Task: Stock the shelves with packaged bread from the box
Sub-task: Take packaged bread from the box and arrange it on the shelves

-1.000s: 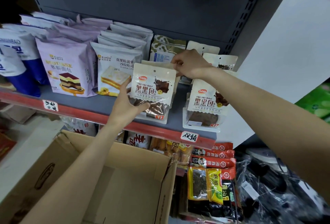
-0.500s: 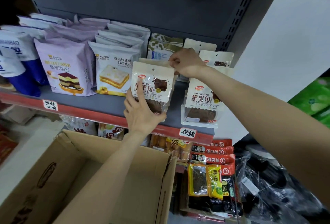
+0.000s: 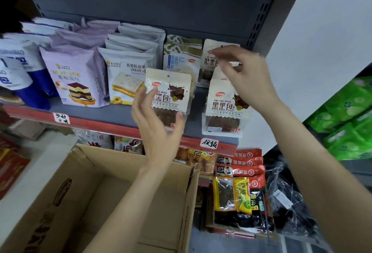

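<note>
- Fingers of the left hand (image 3: 155, 129) are spread and loosely bent just in front of the cream, glossy plastic pouch of dark chocolate bread (image 3: 168, 95); the thumb tip seems to brush its lower right edge, but nothing is gripped. Fingers (image 3: 225, 61) of the right hand (image 3: 249, 79) are likewise loose and parted, holding nothing, hovering before the rear pouches.
- Grey metal shelf (image 3: 120, 113), flat and smooth with a red price rail along its front, carries the bread; a perforated upright stands at its right end.
- Brown corrugated cardboard box (image 3: 96, 198) sits open below the shelf, flaps raised; the part of its inside that shows is bare card, though the arms hide some of it.
- Lilac matte bag printed with layered mousse cake (image 3: 74, 77) and the white bag showing sliced toast (image 3: 124, 77) stand in soft, puffy rows to the left.
- That cream pouch stands upright at the shelf front, a hang hole at its top and a clear window low down showing the dark loaf; a matching pouch (image 3: 223, 107) stands just beside it on the right.
- Judged from this, the placing step is finishing: the pouch looks set and both hands free.
- Next move likely calls for reaching down into the box for another pouch, if any remain, without knocking the light, easily tipped one over.
</note>
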The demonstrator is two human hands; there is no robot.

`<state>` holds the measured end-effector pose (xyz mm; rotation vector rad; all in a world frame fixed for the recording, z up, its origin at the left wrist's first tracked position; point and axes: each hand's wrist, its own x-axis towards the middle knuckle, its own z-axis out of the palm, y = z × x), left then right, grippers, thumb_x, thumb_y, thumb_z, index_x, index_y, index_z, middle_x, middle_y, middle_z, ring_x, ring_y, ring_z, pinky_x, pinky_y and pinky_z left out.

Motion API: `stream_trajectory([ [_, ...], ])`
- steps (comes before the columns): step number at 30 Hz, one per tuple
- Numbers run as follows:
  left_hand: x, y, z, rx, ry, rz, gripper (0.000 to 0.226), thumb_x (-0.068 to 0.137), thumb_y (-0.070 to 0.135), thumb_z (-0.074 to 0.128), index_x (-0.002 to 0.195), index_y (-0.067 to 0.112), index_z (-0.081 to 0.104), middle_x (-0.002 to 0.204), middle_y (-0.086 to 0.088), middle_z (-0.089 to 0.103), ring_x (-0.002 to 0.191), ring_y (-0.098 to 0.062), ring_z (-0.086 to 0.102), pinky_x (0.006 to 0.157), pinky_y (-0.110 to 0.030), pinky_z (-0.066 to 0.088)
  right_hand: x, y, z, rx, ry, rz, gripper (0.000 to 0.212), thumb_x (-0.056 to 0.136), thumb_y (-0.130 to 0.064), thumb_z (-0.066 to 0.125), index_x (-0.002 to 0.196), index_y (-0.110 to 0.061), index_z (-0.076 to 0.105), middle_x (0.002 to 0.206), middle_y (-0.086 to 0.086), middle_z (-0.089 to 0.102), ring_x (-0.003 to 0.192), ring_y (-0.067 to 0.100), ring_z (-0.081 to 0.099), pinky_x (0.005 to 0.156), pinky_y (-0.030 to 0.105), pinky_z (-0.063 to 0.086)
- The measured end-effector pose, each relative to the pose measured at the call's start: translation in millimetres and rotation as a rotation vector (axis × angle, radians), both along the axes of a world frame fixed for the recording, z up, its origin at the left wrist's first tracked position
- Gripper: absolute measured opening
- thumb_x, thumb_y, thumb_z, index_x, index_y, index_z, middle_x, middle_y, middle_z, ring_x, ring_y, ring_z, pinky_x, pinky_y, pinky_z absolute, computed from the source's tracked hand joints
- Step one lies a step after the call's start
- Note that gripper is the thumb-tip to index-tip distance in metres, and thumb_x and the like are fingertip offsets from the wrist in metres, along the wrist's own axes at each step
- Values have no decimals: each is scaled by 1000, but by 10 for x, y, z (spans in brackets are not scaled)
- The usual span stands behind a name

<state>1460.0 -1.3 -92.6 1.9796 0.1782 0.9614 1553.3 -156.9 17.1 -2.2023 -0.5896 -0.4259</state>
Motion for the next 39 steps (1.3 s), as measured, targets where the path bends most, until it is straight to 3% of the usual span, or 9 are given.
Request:
stream_trajectory([
  [3, -65, -324, 110, -135, 182, -314, 59, 85, 14, 66, 134, 28, 35, 132, 15, 44, 122, -1, 44, 106, -35, 42, -367, -503, -379, 333, 86, -182, 28, 94, -16, 51, 121, -21, 57, 121, -9, 61, 109, 1, 56, 90, 13, 45],
  [9, 484, -603, -119, -137, 429, -434, 110, 77, 20, 76, 149, 34, -6, 158, 11, 5, 143, -6, 10, 118, -44, 17, -187, -721, -1159, 583, 595, -161, 62, 93, -55, 34, 148, -36, 12, 156, -9, 14, 142, 13, 18, 115, 39, 20],
  [13, 699, -709, -196, -197, 477, -578, 114, 76, 6, 75, 148, 31, -10, 153, 5, 24, 137, -7, 29, 111, -32, 31, -65, -662, -1268, 614, 619, 18, 88, 72, -83, 39, 146, -40, 16, 153, -10, 27, 139, 11, 29, 115, 42, 24],
  [17, 792, -730, -234, -237, 493, -589, 112, 76, -2, 72, 147, 29, -9, 136, 11, 38, 120, 4, 40, 85, -4, 37, -112, -617, -1281, 571, 631, 82, 104, 63, -88, 41, 147, -32, 16, 144, -15, 37, 122, -14, 41, 98, 10, 40],
  [23, 693, -700, -284, -241, 479, -545, 108, 73, -1, 74, 147, 29, 0, 125, 19, 42, 104, 22, 45, 75, 1, 39, -302, -554, -1335, 626, 629, 121, 96, 68, -80, 44, 145, -27, 21, 135, -20, 43, 112, -21, 44, 82, -2, 39],
  [27, 592, -654, -301, -252, 467, -537, 112, 74, -3, 74, 148, 30, -3, 139, 10, 39, 110, 20, 43, 78, 5, 35, -384, -595, -1319, 618, 616, 98, 86, 73, -79, 34, 144, -37, 12, 144, -23, 29, 118, -25, 35, 85, -3, 35],
  [29, 578, -647, -270, -248, 468, -533, 115, 73, -1, 76, 147, 34, -6, 145, 11, 36, 119, 12, 38, 86, 1, 31, -274, -717, -1260, 618, 564, -19, 82, 75, -80, 27, 145, -40, 11, 150, -21, 20, 130, -13, 27, 97, 7, 28],
  [33, 568, -650, -244, -174, 451, -512, 118, 70, 6, 81, 148, 33, -4, 151, 8, 27, 134, -2, 31, 105, -24, 27, 252, -1053, -1231, 444, 487, -223, 42, 101, -35, 33, 141, -22, 33, 146, -4, 37, 132, 9, 35, 104, 22, 28],
  [39, 556, -672, -232, -188, 443, -490, 121, 69, 1, 80, 147, 36, -6, 151, 9, 28, 129, 9, 29, 104, -17, 23, 728, -1003, -1538, 187, 528, -331, 33, 95, -11, 50, 127, -5, 48, 127, 12, 58, 113, 24, 56, 88, 23, 41],
])
